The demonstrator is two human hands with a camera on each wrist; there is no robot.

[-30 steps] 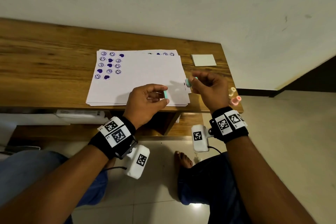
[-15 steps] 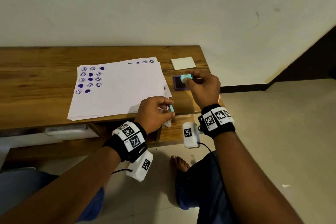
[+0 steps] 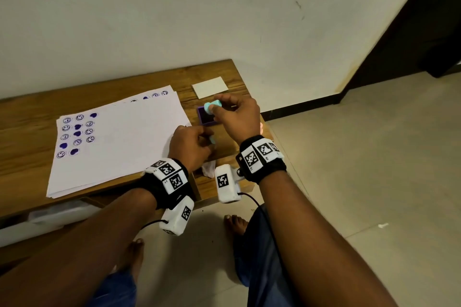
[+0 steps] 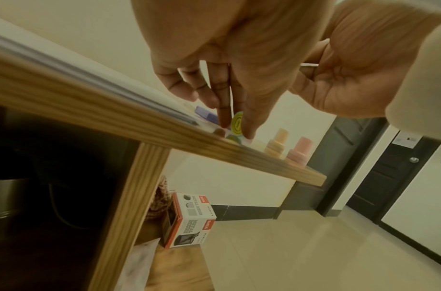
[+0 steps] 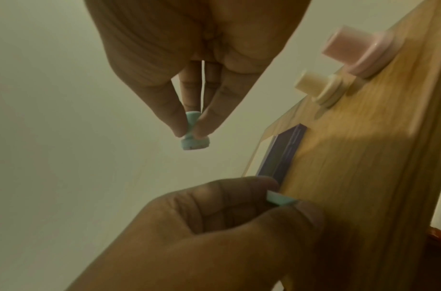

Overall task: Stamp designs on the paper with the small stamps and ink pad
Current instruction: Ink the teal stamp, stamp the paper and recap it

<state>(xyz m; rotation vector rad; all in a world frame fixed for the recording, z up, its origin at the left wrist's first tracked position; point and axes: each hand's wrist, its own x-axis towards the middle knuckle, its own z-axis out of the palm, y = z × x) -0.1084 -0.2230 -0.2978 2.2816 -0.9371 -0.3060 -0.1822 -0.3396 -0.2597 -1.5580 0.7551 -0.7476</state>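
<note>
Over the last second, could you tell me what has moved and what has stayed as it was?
The right hand carried the teal stamp from beside the paper to above the purple ink pad. The left hand moved right, off the paper, bringing the teal cap down to the table near the pad. Both keep their pinch; the purple prints look unchanged.

A wooden counter (image 3: 30,117) is seen carrying a stack of white paper (image 3: 124,147) stamped with purple designs, a purple ink pad (image 3: 205,119) beside it, a white card (image 3: 210,87) behind, and cream (image 5: 316,86) and pink stamps (image 5: 356,53) upright near the edge.
</note>
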